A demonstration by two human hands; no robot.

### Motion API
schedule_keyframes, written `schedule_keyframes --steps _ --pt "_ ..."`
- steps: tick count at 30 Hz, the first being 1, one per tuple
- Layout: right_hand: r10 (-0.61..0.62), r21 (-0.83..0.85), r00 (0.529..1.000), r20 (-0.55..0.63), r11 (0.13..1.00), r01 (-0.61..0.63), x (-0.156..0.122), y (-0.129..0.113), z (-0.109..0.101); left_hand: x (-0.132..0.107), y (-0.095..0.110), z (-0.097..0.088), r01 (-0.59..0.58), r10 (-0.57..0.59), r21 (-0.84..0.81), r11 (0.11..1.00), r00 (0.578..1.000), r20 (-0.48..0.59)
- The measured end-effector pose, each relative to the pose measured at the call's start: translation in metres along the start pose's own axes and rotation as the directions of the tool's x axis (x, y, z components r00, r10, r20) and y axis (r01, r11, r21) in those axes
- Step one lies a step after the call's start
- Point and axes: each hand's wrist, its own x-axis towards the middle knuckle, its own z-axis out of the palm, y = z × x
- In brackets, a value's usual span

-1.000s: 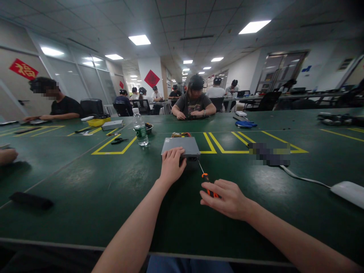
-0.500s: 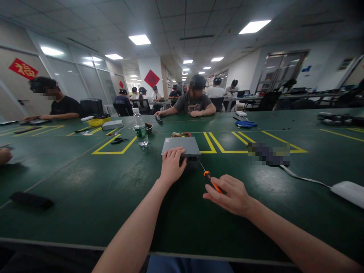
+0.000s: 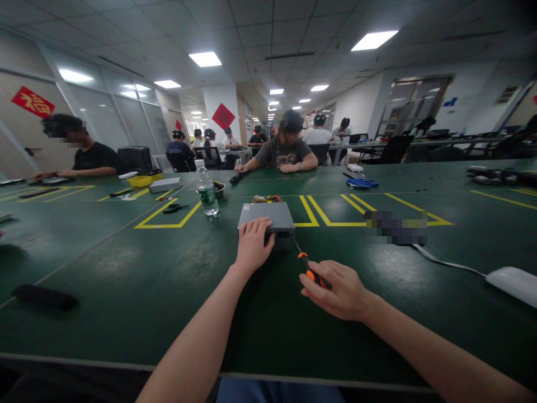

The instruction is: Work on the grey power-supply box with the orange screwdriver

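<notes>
A grey metal box (image 3: 268, 215) lies on the green table (image 3: 126, 280) straight ahead of me. My left hand (image 3: 253, 244) rests on its near left corner, fingers curled over the edge. My right hand (image 3: 338, 291) holds an orange-and-black screwdriver (image 3: 308, 268) by the handle, fingers pinched round it. The thin shaft points at the near right face of the box. Coloured wires (image 3: 267, 198) show just behind the box.
A water bottle (image 3: 207, 190) stands left of the box beside black scissors (image 3: 175, 208). A white device (image 3: 512, 283) with a cable lies at right, a black bar (image 3: 44, 296) at near left. Yellow tape marks the table. People sit across the table and at far left.
My right hand has shifted slightly right and turned the screwdriver handle in its fingers. The person opposite has stretched an arm out to a dark object. A hand at far left has withdrawn.
</notes>
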Motion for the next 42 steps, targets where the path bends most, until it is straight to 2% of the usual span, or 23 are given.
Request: schedule_keyframes --steps 4,10,14,22,25,30,33,36,42 --pt "-0.004 -0.048 1.0 -0.012 0.999 0.003 0.0005 0.0008 0.0004 -0.0001 -0.0002 0.0006 -0.001 0.001 0.001 1.0 1.0 -0.006" --pt "-0.09 -0.014 0.996 0.018 0.996 0.09 -0.0004 -0.0011 0.0028 0.0 0.0 0.0 -0.007 0.007 0.002 1.0 1.0 -0.001" --pt "-0.042 0.053 0.997 0.07 0.998 0.038 -0.0039 -0.0014 0.0045 -0.0002 -0.0001 -0.0005 -0.007 0.007 0.0 1.0 1.0 -0.005" --pt "0.028 -0.009 0.999 -0.032 1.0 -0.029 -0.004 0.0016 0.0046 -0.0003 0.0003 -0.0015 -0.002 0.002 0.003 1.0 1.0 0.011" --pt "0.04 -0.004 0.999 0.0 0.999 -0.04 -0.0032 0.0014 0.0043 -0.0003 0.0003 -0.0018 -0.007 0.007 0.003 1.0 1.0 0.006" --pt "-0.025 0.05 0.996 0.082 0.999 0.021 -0.0046 -0.0011 0.0047 -0.0002 0.0008 -0.0022 -0.001 0.001 0.01 1.0 1.0 0.005" --pt "-0.006 0.112 0.994 0.107 0.994 -0.006 -0.0069 -0.002 0.005 -0.0003 0.0009 -0.0025 -0.01 0.01 0.012 1.0 1.0 0.005" --pt "-0.006 0.124 0.997 0.077 0.992 -0.003 -0.0067 -0.0019 0.0064 -0.0004 0.0008 -0.0026 -0.013 0.013 0.008 1.0 1.0 0.004" --pt "0.005 0.006 1.0 -0.021 1.0 -0.005 -0.0031 0.0026 0.0096 -0.0007 0.0001 -0.0021 -0.008 0.008 0.002 1.0 1.0 0.007"
